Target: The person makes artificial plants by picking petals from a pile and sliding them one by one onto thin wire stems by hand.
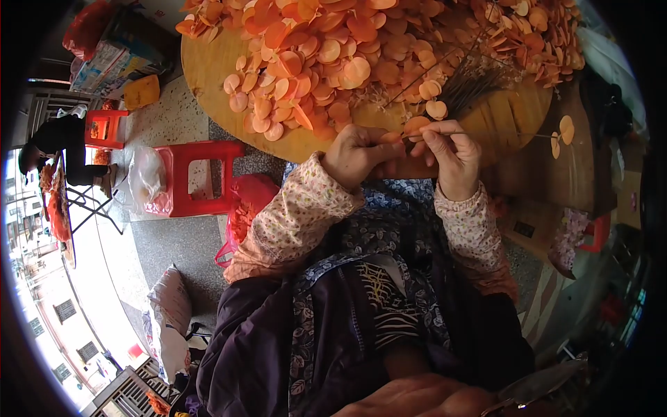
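My left hand (pixel 363 156) is closed in a pinch on a small orange leaf (pixel 391 137) at the table's near edge. Close beside it, my right hand (pixel 453 154) pinches a thin stem (pixel 514 133), which runs out to the right and ends in a few pale orange round leaves (pixel 564 132). Another orange leaf (pixel 417 124) shows between the two hands. Just beyond the fingers lies a bundle of thin dark stems (pixel 472 87). A big heap of round orange leaves (pixel 313 59) covers the far part of the table.
The round wooden table (pixel 208 73) stands in front of me. To the left are a red plastic stool (pixel 201 177) with a clear plastic bag (pixel 147 177), a red bag (pixel 251 198) and a white sack (pixel 169 306). Farther left, another person (pixel 66 142) sits at a small table.
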Demonstrator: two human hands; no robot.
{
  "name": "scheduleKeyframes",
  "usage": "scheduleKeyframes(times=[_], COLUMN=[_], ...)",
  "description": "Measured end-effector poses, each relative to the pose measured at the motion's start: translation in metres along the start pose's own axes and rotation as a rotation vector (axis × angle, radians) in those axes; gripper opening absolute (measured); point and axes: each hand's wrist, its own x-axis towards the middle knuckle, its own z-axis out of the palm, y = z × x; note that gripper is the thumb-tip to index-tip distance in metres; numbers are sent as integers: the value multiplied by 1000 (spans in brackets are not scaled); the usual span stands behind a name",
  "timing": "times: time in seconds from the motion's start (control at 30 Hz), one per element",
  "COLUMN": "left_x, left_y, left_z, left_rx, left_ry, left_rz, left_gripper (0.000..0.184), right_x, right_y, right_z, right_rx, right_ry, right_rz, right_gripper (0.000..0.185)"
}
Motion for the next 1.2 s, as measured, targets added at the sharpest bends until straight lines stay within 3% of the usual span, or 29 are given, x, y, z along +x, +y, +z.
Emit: scheduleKeyframes(times=[0.23,0.63,1.03,1.1,1.13,1.2], left_x=[3,3,-3,-5,-5,-5], left_y=[-2,-2,-18,-17,-17,-18], left_z=[-4,1,14,15,15,16], left_rx=[11,110,196,232,270,257], left_ry=[-44,-35,20,31,44,46], left_rz=[-59,25,277,283,290,285], left_gripper=[22,26,18,17,17,16], right_x=[0,-5,-10,-10,-11,-14], right_y=[1,3,7,11,11,9], right_z=[-1,6,11,11,10,9], right_rx=[118,-35,-274,-342,-343,-110], right_ry=[-11,53,67,98,100,97], right_rz=[33,-36,-337,-479,-480,-196], right_gripper=[13,10,5,6,6,8])
